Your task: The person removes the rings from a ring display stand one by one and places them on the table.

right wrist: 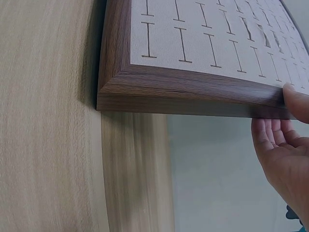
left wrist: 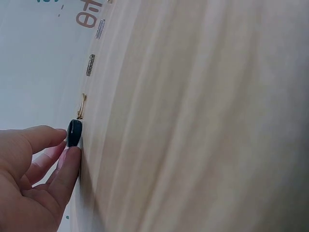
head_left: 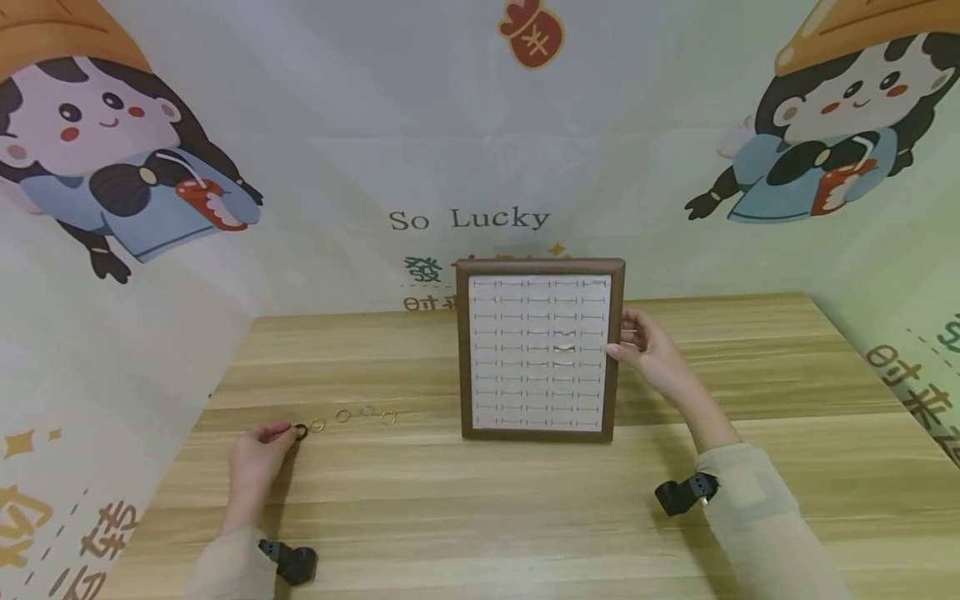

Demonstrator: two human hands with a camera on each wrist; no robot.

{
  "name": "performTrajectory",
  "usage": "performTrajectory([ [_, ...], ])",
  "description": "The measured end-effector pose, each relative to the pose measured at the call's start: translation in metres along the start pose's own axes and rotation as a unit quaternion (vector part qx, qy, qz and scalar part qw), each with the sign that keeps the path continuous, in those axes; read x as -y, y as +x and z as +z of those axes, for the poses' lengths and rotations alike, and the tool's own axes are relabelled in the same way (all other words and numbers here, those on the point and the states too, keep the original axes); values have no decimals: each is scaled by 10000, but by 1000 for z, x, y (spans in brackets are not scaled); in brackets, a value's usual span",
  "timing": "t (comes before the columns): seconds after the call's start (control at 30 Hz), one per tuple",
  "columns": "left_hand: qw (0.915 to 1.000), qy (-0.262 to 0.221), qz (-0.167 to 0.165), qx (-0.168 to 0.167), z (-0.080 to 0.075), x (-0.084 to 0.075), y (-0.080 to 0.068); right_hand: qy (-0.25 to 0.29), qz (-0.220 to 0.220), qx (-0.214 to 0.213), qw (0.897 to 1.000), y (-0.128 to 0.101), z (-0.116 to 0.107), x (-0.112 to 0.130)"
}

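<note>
My left hand [head_left: 258, 457] is low over the left part of the table. Its thumb and fingertips pinch a black ring [left wrist: 74, 133] that stands on edge at the wood. Just beyond it is a thin gold ring [left wrist: 82, 106]. My right hand [head_left: 656, 354] grips the right side of a brown-framed ring display board [head_left: 540, 375], thumb on the front rim and fingers behind, as the right wrist view shows. The board stands upright, its pale face cut with rows of short slots. A few slots [head_left: 564, 348] right of centre look bent open.
Several rings lie in a loose row to the right of the black one, among them a gold ring [head_left: 343, 416], a silver ring [head_left: 367, 411] and another gold ring [head_left: 389, 417]. Behind the wooden table [head_left: 420, 517] hangs a printed backdrop [head_left: 337, 183].
</note>
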State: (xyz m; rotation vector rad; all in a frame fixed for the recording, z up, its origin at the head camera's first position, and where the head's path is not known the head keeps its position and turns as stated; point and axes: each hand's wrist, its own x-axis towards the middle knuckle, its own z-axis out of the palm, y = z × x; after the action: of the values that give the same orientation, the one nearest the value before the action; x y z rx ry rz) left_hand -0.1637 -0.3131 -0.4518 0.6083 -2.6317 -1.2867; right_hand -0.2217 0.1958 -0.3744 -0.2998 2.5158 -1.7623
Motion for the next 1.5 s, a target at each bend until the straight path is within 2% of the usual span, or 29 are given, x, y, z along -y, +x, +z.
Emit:
performTrajectory([
  [0.27, 10000, -19, -5, -62, 2, -5, -2, 10, -14, -35, 10000, 0, 1, 0],
  [0.43, 9997, 120, 90, -197, 4, -16, -4, 25, -26, -30, 10000, 0, 1, 0],
  [0.57, 9993, 119, 271, -207, 7, -34, -7, 31, -33, -23, 10000, -1, 0, 0],
  [0.77, 9988, -291, 375, 68, 14, -67, -13, 48, -23, -17, 10000, -1, 0, -1],
  [0.97, 9959, -524, 741, 65, 22, -98, -19, 38, -27, -1, 10000, -1, 0, -1],
  [1.17, 9908, -916, 978, 202, 31, -127, -28, 39, -19, 14, 10000, 0, 0, -1],
  [1.5, 9795, -1407, 1387, 403, 48, -162, -45, 22, 12, 45, 10000, 0, -1, -1],
])
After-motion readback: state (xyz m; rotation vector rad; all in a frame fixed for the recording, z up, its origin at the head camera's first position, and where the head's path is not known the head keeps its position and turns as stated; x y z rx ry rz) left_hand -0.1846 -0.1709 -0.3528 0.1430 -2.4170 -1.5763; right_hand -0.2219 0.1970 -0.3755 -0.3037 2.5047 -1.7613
